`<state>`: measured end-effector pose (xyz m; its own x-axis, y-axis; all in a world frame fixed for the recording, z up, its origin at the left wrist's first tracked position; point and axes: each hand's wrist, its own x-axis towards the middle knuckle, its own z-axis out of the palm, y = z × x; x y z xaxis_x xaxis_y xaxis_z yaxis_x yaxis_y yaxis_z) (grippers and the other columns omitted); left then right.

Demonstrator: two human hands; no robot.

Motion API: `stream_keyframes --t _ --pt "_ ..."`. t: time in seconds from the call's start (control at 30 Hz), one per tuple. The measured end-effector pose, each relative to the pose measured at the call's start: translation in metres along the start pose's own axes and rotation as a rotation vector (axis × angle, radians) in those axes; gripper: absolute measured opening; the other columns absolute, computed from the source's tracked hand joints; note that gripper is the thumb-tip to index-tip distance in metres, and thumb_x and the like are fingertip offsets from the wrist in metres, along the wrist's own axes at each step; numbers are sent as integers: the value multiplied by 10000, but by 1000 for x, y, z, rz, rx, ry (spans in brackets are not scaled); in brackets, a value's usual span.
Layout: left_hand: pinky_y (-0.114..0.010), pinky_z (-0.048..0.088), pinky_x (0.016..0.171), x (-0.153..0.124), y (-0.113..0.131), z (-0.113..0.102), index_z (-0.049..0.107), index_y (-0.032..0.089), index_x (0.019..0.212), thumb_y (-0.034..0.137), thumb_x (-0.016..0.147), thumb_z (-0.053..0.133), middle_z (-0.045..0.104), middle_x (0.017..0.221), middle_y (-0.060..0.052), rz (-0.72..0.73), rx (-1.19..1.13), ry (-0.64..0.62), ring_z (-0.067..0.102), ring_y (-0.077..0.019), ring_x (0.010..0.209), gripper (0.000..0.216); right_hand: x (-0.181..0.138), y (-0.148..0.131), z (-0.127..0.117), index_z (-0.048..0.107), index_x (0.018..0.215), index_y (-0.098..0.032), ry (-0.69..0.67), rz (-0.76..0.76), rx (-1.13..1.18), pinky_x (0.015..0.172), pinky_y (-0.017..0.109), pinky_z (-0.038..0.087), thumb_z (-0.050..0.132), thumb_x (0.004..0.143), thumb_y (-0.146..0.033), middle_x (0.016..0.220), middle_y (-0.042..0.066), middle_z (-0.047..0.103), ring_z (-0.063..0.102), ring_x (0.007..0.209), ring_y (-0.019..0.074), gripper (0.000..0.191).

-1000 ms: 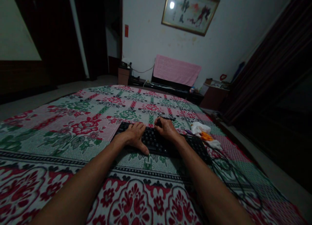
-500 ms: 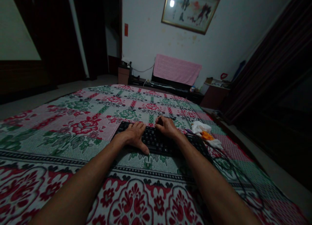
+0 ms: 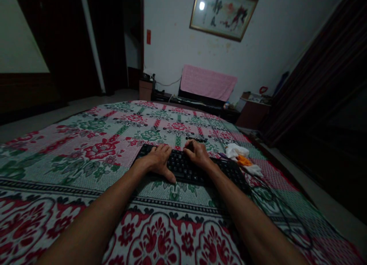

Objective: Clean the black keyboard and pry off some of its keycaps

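A black keyboard (image 3: 183,169) lies on the flowered bedcover (image 3: 99,148). My left hand (image 3: 159,161) rests flat over its left part, fingers stretched out and the thumb spread toward the near edge. Above the keyboard's middle, at the far side, my right hand (image 3: 197,153) is curled, thumb and fingers brought together. Whatever is in that pinch, if anything, is too small or hidden to make out. Just beyond the right hand lie small dark items (image 3: 199,140) that I cannot identify.
Right of the keyboard sit a crumpled white cloth (image 3: 236,150) and an orange one (image 3: 243,160). A black cable (image 3: 289,223) loops across the cover at the right. Beyond the bed, a pink towel (image 3: 208,82) hangs over a dark screen between low cabinets.
My right hand has shifted very slightly to the right and nearer, still curled over the keyboard. My left hand has stayed in place.
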<state>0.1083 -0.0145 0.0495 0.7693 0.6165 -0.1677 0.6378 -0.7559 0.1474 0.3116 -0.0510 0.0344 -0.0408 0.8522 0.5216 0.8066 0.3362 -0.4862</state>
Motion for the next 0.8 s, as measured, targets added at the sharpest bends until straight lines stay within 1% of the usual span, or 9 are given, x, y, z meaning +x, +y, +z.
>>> stream_keyframes --t 0.07,0.17,0.33,0.43,0.5,0.6,0.7,0.8 --pt "-510 115 1059 1 0 1 145 103 1395 851 362 518 140 1471 -212 -1 3 6 90 -373 1334 1329 -5 -2 1 540 857 -173 27 -38 10 676 261 428 552 752 -233 756 28 617 564 690 145 122" --pt "-512 125 1054 2 -1 2 143 117 1397 853 349 521 142 1471 -207 -8 11 4 93 -371 1333 1334 -6 -2 2 535 857 -175 28 -67 30 695 267 432 536 765 -219 777 35 615 567 705 147 102" --pt "-504 135 1055 4 -3 3 164 131 1393 860 334 516 146 1472 -202 -16 18 1 91 -361 1337 1333 -4 -2 0 532 839 -172 17 -61 16 649 251 427 546 756 -228 748 23 603 549 657 137 101" --pt "-509 128 1057 4 -3 3 163 127 1395 855 334 524 142 1474 -201 -18 12 -4 78 -364 1339 1337 -6 -5 0 530 821 -170 48 -86 4 644 252 429 540 756 -235 745 27 594 546 645 134 93" --pt "-509 118 1059 4 -3 3 151 130 1399 848 342 532 140 1476 -195 -17 6 -5 68 -369 1340 1334 -6 -6 1 528 813 -173 68 -46 14 650 259 435 544 749 -248 738 26 596 555 650 139 100" --pt "-513 99 1062 4 -3 4 123 149 1407 833 360 543 128 1482 -180 -21 -2 -11 52 -373 1343 1320 1 -1 2 521 823 -180 54 61 92 630 262 446 550 738 -269 697 11 604 571 632 143 127" --pt "-520 89 1063 4 -3 5 103 146 1411 826 362 552 115 1485 -182 -24 -6 -14 36 -374 1346 1329 19 15 4 504 819 -181 79 139 202 613 259 459 556 725 -276 677 6 614 589 627 144 143" --pt "-524 90 1062 5 -4 5 93 140 1413 820 361 558 117 1484 -186 -22 -14 -10 29 -374 1348 1336 41 37 6 484 772 -183 172 229 202 613 265 465 573 688 -233 653 -1 604 596 624 147 132"
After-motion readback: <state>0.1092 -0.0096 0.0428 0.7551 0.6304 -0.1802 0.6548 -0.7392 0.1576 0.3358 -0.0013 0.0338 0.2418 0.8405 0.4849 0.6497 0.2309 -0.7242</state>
